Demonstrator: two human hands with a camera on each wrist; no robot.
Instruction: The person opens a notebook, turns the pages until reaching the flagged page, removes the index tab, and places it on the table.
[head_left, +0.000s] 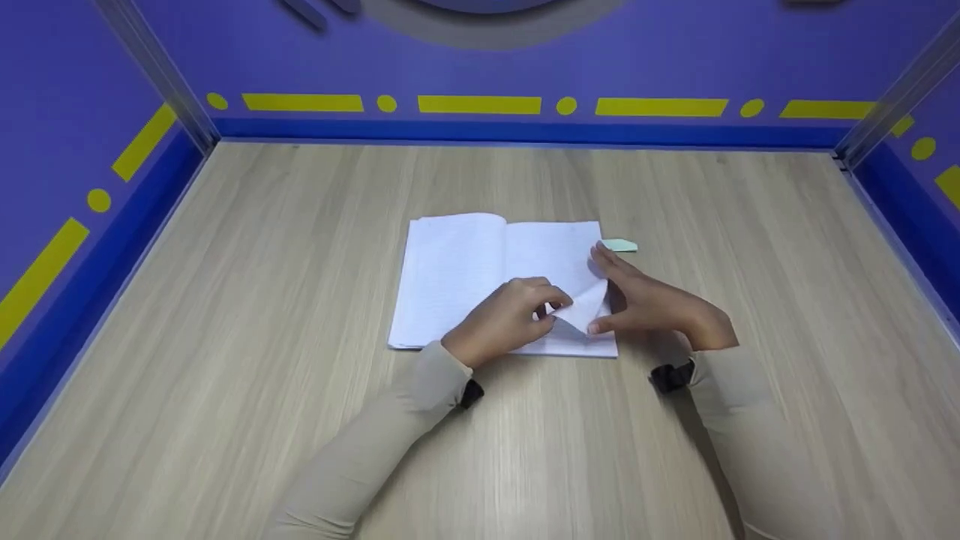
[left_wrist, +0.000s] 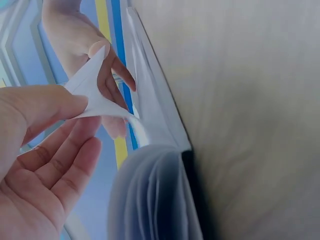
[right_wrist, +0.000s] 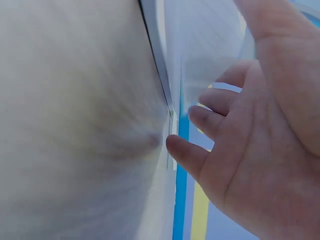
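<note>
An open notebook (head_left: 450, 277) with lined white pages lies on the table. The lower right part of its right-hand page (head_left: 581, 309) is lifted and bent over. My left hand (head_left: 517, 311) reaches across the notebook and pinches this page between thumb and fingertips; the left wrist view shows the raised page (left_wrist: 90, 95) curving up from the notebook. At the notebook's right edge is my right hand (head_left: 645, 300), its thumb touching the bent page's corner and its fingers spread. In the right wrist view, the fingers (right_wrist: 187, 155) are extended beside the notebook's edge.
A pale green paper piece (head_left: 621, 245) sticks out beyond the notebook's right edge. Blue-purple panels (head_left: 480, 75) with yellow marks stand along the back and both sides of the wood-grain table (head_left: 262, 300). A black strap (head_left: 671, 376) sits on the right wrist.
</note>
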